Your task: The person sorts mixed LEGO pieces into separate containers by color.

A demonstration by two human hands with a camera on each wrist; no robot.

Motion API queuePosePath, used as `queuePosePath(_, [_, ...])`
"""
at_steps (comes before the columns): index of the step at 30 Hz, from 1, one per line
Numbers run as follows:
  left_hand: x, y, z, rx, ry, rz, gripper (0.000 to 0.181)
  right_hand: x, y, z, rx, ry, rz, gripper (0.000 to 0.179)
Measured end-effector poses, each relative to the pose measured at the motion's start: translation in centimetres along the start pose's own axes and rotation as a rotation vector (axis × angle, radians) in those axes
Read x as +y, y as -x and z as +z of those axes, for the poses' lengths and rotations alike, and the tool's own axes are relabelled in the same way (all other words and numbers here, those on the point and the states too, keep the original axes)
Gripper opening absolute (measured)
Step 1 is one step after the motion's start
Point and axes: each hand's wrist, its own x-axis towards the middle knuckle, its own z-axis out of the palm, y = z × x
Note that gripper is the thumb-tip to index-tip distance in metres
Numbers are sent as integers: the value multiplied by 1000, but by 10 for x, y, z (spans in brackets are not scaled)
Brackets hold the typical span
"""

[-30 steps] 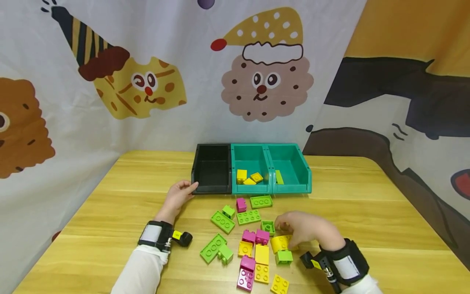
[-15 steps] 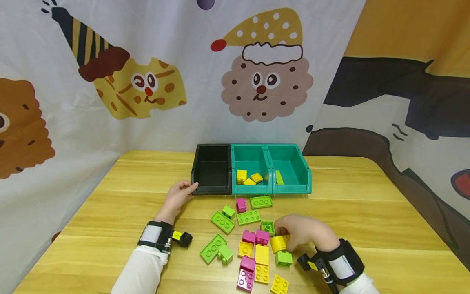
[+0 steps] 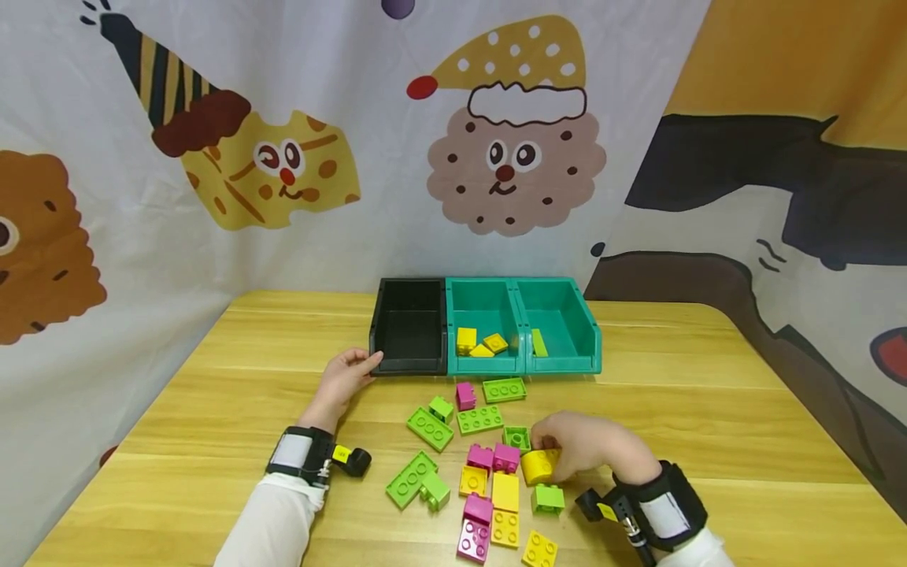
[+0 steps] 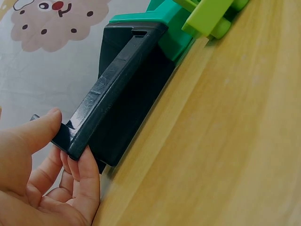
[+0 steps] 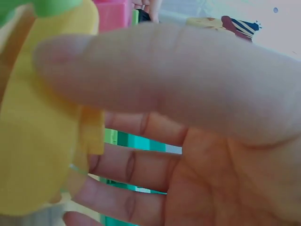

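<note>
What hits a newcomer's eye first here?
Likely the printed cloth behind the table: cartoon cheese left, hatted cookie near center. Then the bricks scattered in front of three bins, where the right hand grips a rounded yellow brick. The left hand pinches the front corner of the black bin.

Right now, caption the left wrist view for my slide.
Left hand pinching the corner of a black bin on a wooden table.

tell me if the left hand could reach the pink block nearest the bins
Probably yes: mostly bare table separates the left hand from that pink block, with a small green block just beside the path. It would likely need to let go of the black bin first.
</note>
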Motion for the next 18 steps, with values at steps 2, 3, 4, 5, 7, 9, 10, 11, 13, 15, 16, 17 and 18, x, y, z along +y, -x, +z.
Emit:
queuePosePath(2, [0, 0, 0, 1, -1, 0, 24, 0, 1, -2, 15, 5, -28, 28])
queuePosePath(3, [0, 0, 0, 1, 0, 0, 24, 0, 2, -4, 22, 9, -39, 28])
queuePosePath(4, [0, 0, 0, 1, 1, 0, 24, 0, 3, -5, 30, 11, -45, 27])
queuePosePath(5, [0, 0, 0, 1, 1, -1, 24, -1, 5, -6, 39, 11, -48, 27])
queuePosePath(7, [0, 0, 0, 1, 1, -1, 25, -1, 6, -8, 56, 8, -57, 27])
queuePosePath(9, [0, 0, 1, 2, 1, 0, 25, 0, 7, -9, 71, 4, -59, 27])
queuePosePath(10, [-1, 0, 0, 2, 0, 1, 25, 0, 8, -9, 78, 1, -59, 27])
queuePosePath(11, [-1, 0, 0, 4, 0, 2, 25, 1, 8, -9, 84, -4, -62, 27])
queuePosePath(13, [-1, 0, 1, 6, -3, 4, 25, 2, 8, -10, 96, -5, -66, 28])
queuePosePath(15, [-2, -1, 1, 8, -4, 7, 25, 3, 7, -10, 107, -4, -72, 28])
queuePosePath(16, [-3, -1, 1, 8, -6, 8, 25, 3, 7, -11, 111, -3, -75, 28])
queuePosePath(17, [-3, -1, 1, 9, -6, 9, 25, 3, 7, -11, 114, -1, -78, 27])
queuePosePath(18, [-3, -1, 1, 8, -9, 11, 25, 3, 6, -11, 117, 2, -81, 27])
